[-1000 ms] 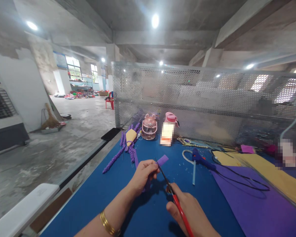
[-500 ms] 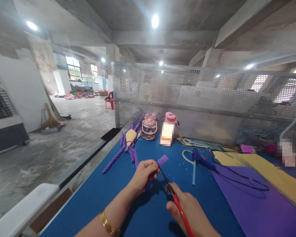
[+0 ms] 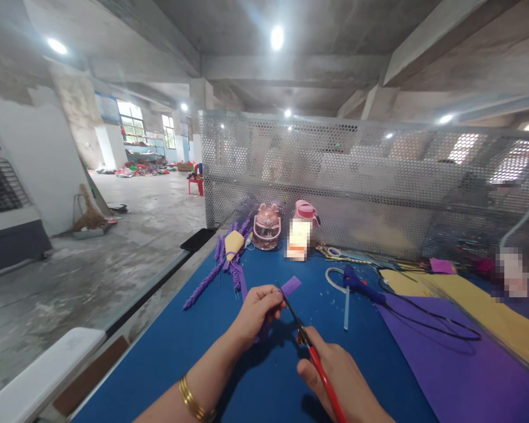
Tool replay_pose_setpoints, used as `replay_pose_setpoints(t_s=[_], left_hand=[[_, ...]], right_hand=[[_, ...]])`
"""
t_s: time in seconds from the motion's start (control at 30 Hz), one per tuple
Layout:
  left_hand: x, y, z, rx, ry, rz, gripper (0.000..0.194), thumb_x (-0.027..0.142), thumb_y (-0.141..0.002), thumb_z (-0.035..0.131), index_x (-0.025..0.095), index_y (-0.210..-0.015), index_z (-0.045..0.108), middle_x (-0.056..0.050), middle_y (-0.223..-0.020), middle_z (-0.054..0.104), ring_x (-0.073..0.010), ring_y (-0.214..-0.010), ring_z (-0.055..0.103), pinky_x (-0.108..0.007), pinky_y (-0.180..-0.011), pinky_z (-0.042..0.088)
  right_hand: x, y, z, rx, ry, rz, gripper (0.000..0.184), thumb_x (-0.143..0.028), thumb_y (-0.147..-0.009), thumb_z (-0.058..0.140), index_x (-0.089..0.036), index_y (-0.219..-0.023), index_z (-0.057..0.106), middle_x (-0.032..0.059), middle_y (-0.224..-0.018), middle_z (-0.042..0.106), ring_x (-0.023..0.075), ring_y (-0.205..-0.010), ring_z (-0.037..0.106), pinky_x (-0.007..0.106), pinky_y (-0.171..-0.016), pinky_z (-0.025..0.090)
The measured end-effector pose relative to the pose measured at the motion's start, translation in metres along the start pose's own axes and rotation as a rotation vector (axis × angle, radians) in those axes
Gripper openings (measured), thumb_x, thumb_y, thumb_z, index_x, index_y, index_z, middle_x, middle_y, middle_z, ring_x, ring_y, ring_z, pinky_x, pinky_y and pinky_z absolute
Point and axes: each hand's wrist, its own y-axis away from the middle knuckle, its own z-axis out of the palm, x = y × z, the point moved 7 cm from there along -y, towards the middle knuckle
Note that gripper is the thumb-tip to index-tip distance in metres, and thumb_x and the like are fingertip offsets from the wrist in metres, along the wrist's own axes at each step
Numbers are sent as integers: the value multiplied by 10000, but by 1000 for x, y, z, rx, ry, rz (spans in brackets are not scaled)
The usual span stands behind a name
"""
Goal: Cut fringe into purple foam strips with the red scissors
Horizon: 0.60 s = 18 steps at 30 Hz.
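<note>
"Fingers of the left hand (image 3: 254, 312): apart or together?"
"Together, pinching a purple strip (image 3: 292, 285) above the blue tabletop (image 3: 171, 346)."
"And the right hand (image 3: 344, 373)?"
"Its fingers are curled around red-handled scissors (image 3: 321, 376), the blades crossing the strip beside the left fingertips."
"What lies nearby?"
"A blue glue gun (image 3: 364, 286), its cable (image 3: 479, 336) running across a purple sheet (image 3: 449, 382)."

Wkshp – conc. flr (image 3: 154, 214) – scissors (image 3: 315, 360), glue gun (image 3: 365, 286).
</note>
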Motion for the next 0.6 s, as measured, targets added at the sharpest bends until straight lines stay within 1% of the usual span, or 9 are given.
replay_pose_setpoints(t_s=[0.17, 0.6], left_hand=[[0, 0, 0, -2, 5, -5, 234, 310, -736, 532, 124, -599, 567, 24, -443, 478, -43, -395, 341, -184, -424, 206], [0, 0, 0, -3, 6, -9, 229, 306, -738, 527, 129, -598, 562, 24, -440, 475, -42, -387, 334, -187, -417, 201]], right_hand=[[2, 0, 2, -5, 30, 6, 665, -674, -842, 117, -150, -1019, 485, -5, -527, 517, 182, -433, 485, 232, -435, 232], [-1, 0, -1, -16, 31, 12, 677, -657, -851, 111, -127, -1059, 477, 2, -527, 528, 175, -427, 477, 228, -430, 251]])
